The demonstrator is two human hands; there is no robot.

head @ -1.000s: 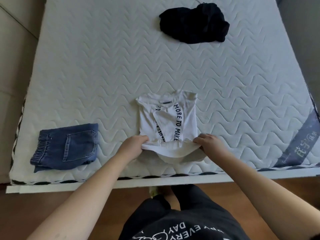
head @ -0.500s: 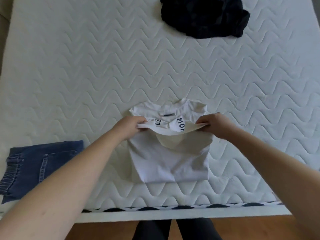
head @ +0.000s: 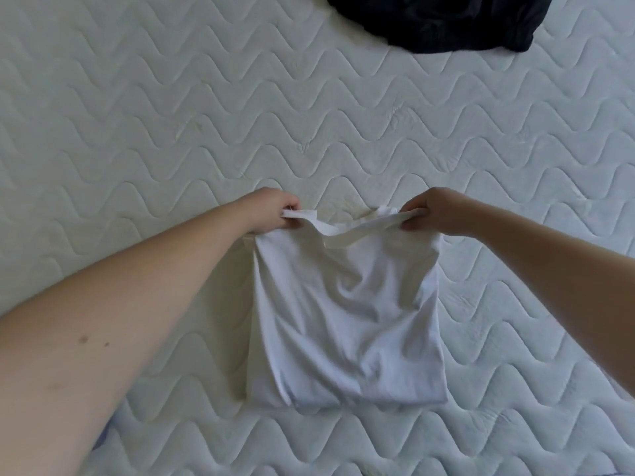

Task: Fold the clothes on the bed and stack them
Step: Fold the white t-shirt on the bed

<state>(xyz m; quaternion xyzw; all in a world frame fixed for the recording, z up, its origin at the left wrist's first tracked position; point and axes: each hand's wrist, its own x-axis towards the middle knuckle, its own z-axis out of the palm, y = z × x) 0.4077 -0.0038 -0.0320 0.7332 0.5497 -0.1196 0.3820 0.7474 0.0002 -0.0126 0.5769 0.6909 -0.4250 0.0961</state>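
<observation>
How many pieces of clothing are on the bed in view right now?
2. A white shirt lies in the middle, both hands gripping its far edge; a black garment sits at the top edge. Others may be out of frame.

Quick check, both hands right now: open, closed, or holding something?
Left hand: pinching the white shirt hem's left corner.
Right hand: pinching its right corner.

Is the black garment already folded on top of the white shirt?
No, the black garment lies crumpled far beyond the white shirt.
</observation>
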